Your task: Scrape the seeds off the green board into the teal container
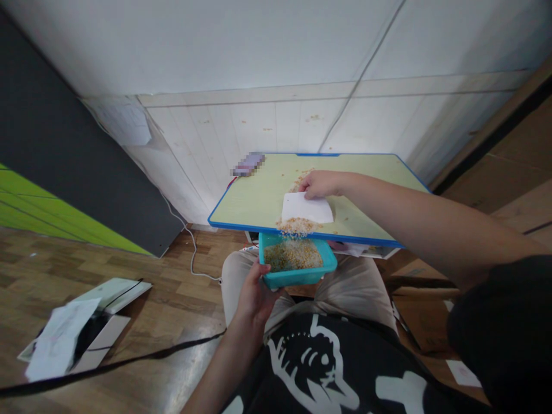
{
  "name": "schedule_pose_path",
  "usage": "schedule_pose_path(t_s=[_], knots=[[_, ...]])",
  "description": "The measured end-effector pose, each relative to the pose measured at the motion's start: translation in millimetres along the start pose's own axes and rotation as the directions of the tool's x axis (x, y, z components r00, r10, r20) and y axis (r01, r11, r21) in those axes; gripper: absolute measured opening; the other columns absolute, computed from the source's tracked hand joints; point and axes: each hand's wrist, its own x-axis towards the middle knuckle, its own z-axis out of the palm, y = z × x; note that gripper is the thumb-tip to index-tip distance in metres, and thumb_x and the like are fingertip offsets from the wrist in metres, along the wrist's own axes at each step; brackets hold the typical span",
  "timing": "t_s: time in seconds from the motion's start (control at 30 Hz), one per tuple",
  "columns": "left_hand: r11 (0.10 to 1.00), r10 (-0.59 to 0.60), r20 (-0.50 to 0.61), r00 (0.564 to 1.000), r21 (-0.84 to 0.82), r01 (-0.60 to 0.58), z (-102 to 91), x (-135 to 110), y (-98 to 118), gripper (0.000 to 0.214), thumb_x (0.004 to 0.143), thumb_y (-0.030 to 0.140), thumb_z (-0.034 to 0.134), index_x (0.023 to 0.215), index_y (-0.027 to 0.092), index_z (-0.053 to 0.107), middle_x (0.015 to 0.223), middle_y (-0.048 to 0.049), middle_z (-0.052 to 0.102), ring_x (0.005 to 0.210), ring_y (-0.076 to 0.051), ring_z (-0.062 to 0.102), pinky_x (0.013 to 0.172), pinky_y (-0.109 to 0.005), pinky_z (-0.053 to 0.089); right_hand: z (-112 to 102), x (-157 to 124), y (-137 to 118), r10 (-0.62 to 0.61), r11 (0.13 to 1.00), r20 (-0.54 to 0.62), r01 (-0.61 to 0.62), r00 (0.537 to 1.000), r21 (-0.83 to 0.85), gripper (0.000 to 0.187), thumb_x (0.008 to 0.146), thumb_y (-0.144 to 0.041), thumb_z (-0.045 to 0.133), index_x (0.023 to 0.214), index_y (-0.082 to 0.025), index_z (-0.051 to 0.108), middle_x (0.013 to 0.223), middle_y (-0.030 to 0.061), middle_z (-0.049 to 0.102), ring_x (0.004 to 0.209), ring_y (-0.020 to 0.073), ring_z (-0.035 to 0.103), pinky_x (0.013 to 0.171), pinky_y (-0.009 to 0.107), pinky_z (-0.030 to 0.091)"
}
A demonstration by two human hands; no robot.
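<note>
My left hand [257,290] grips the near left corner of a turquoise plastic container [297,279], held just below the table's front edge. Mixed grains [293,256], yellow and whitish with some green, lie inside it. On the table, my right hand [321,185] pinches a sheet of white card [307,208] along its far edge. In front of the card, a heap of loose grains [297,224] sits at the table edge, and some are falling into the container. A few more grains [297,183] are scattered behind the card.
The small table [254,201] has a pale yellow-green top with a blue rim. A pixelated purplish object [249,164] rests at its far left corner. A white box with papers [77,328] lies on the floor at left. Cardboard boxes [425,322] stand at right.
</note>
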Motion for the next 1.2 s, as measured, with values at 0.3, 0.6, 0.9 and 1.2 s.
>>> schedule_pose_path(t_s=[0.3,0.6,0.9,1.2], knots=[[0.999,0.005,0.012,1.0,0.034,-0.006,-3.7,5,-3,0.046,0.06,0.024,0.066,0.105,0.027,0.063,0.099,-0.0036,0.071,0.079,-0.021,0.063,0.066,-0.033,0.048,-4,-16,-13,-0.058,0.996,-0.029,0.056,0.998,-0.069,0.033,0.071,-0.009,0.063,0.099,-0.017,0.079,0.096,0.0057,0.077,0.087,0.02,0.067,0.07,0.028,0.048],[0.999,0.016,0.017,1.0,0.039,-0.017,-4.3,4,-4,0.047,0.059,0.024,0.066,0.106,0.026,0.063,0.1,-0.0039,0.072,0.078,-0.02,0.063,0.064,-0.031,0.048,-1,-38,-27,-0.087,0.996,-0.046,0.086,0.995,-0.023,0.028,0.073,-0.011,0.068,0.099,-0.017,0.076,0.093,0.0052,0.076,0.081,0.0177,0.066,0.067,0.026,0.048],[0.999,0.029,0.041,0.999,0.027,-0.03,-2.8,3,-5,0.049,0.058,0.024,0.067,0.107,0.026,0.064,0.098,-0.0039,0.072,0.075,-0.02,0.064,0.061,-0.031,0.049,-58,-50,74,0.273,0.962,-0.283,-0.268,0.919,0.058,0.022,0.082,-0.024,0.066,0.102,-0.021,0.077,0.091,0.0088,0.075,0.086,0.0229,0.069,0.072,0.033,0.054],[0.999,0.032,0.031,0.999,0.04,-0.033,-4.7,5,-5,0.049,0.059,0.024,0.067,0.108,0.025,0.063,0.094,-0.0034,0.07,0.072,-0.019,0.061,0.061,-0.031,0.045,-36,-77,113,0.517,0.842,-0.112,-0.481,0.848,0.243,0.014,0.071,-0.009,0.066,0.071,-0.023,0.068,0.081,0.0085,0.074,0.085,0.0264,0.071,0.074,0.036,0.056]])
